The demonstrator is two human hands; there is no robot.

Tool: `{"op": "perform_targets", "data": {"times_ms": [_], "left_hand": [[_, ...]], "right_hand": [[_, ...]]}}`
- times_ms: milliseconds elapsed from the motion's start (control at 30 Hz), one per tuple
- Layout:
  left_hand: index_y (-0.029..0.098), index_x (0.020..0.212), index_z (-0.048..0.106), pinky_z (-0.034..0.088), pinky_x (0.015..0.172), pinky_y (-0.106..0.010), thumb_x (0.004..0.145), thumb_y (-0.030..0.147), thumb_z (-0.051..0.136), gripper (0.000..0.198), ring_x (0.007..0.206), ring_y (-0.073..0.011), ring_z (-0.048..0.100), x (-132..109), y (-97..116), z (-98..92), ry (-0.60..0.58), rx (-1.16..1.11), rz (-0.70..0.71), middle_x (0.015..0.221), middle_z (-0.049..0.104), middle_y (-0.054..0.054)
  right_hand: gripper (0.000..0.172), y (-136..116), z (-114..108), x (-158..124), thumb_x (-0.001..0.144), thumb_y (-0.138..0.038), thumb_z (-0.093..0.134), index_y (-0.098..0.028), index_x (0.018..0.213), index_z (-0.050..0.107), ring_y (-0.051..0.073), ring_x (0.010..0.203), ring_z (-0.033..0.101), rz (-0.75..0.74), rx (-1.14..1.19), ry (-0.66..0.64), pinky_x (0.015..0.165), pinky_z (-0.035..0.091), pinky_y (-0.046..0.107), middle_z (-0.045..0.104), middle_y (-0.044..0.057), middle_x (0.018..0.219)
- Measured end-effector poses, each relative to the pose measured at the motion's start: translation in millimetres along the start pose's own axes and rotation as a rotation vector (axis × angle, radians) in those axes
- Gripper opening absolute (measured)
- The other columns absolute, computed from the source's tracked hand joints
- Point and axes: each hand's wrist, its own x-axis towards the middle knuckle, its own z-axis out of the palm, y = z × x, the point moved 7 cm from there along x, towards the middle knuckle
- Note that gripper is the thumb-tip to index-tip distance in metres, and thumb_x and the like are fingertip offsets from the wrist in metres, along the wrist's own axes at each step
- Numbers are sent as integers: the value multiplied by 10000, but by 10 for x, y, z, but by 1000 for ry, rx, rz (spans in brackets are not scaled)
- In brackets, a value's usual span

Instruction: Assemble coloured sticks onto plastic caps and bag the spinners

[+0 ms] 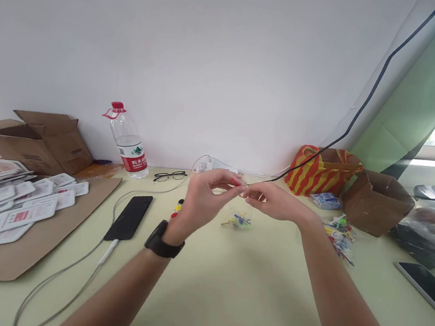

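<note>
My left hand [211, 194], with a black watch on its wrist, is raised over the middle of the table, thumb and fingers pinched together. A bit of red shows by its fingertips. My right hand [270, 198] meets it fingertip to fingertip, its fingers also pinched. What lies between the fingertips is too small to make out. Below the hands a small bundle of colourful thin pieces [239, 220] lies on the table [225, 291]. Small black, yellow and red round pieces [177, 208] sit just left of my left hand, partly hidden by it.
At left are a phone [129, 218] with a cable, glasses [170, 176], a water bottle [130, 144], a cardboard box [53, 145] and stacked white packs [24, 213]. At right are a striped bag [311, 174], an open box [377, 204], bagged colourful pieces [339, 236] and a dark-screened device [428, 287].
</note>
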Motion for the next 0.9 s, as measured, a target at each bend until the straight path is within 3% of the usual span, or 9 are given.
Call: {"op": "perform_targets", "data": {"times_ms": [167, 267, 400, 533, 600, 700, 833, 900], "left_hand": [[236, 866, 731, 559, 857, -396, 925, 410, 714, 184, 997, -235, 688, -122, -269, 220, -50, 338, 71, 1032, 782, -50], [245, 904, 760, 515, 916, -448, 920, 451, 708, 212, 1157, -303, 603, -141, -347, 279, -158, 532, 109, 1201, 747, -59], [260, 962, 777, 448, 1039, -497, 971, 482, 620, 272, 1291, -325, 527, -133, -323, 251, -261, 591, 119, 1378, 645, -69], [254, 987, 762, 413, 1087, -528, 869, 557, 723, 328, 1367, -368, 464, -107, -358, 132, -313, 618, 87, 1560, 463, -92], [261, 1021, 746, 462, 1032, -488, 861, 524, 742, 308, 1297, -345, 535, -98, -424, 85, -371, 601, 52, 1518, 511, -94], [262, 956, 738, 501, 949, -404, 925, 448, 682, 196, 1142, -277, 644, -74, -475, 33, -435, 546, 23, 1266, 693, -53], [260, 872, 756, 487, 935, -363, 946, 418, 649, 205, 1109, -254, 664, -11, -429, -63, -394, 520, 35, 1127, 744, -28], [258, 863, 764, 495, 884, -347, 942, 407, 650, 204, 1022, -237, 685, 5, -446, -97, -407, 513, 26, 1071, 755, -30]], "right_hand": [[220, 20, -33, -27, 972, -312, 532, -244, 1024, 736, 200, 834, 675, 5, 14, -6, 706, 497, 299, 751, 31, 951], [224, 39, -43, -33, 958, -277, 539, -246, 1046, 742, 207, 879, 688, 19, 10, -3, 768, 520, 312, 758, 37, 1011], [214, 35, -53, -32, 952, -297, 548, -229, 990, 747, 210, 859, 682, 12, 6, 3, 777, 527, 326, 755, 41, 972], [226, 35, -43, -36, 945, -387, 585, -235, 960, 751, 212, 846, 672, 20, 25, -19, 740, 520, 323, 748, 42, 936], [227, 37, -19, -39, 936, -411, 605, -237, 943, 750, 210, 851, 672, 33, 29, -52, 722, 513, 314, 747, 42, 937], [254, 30, -12, -46, 928, -452, 616, -232, 900, 742, 213, 856, 671, 49, 36, -66, 694, 498, 308, 745, 45, 934], [373, 35, -14, -52, 822, -578, 729, -237, 972, 731, 222, 870, 668, 72, 38, -51, 678, 492, 305, 737, 51, 1002], [345, 54, 20, -32, 820, -539, 743, -235, 980, 722, 225, 888, 668, 83, 29, -58, 700, 497, 309, 734, 52, 1014]]}}
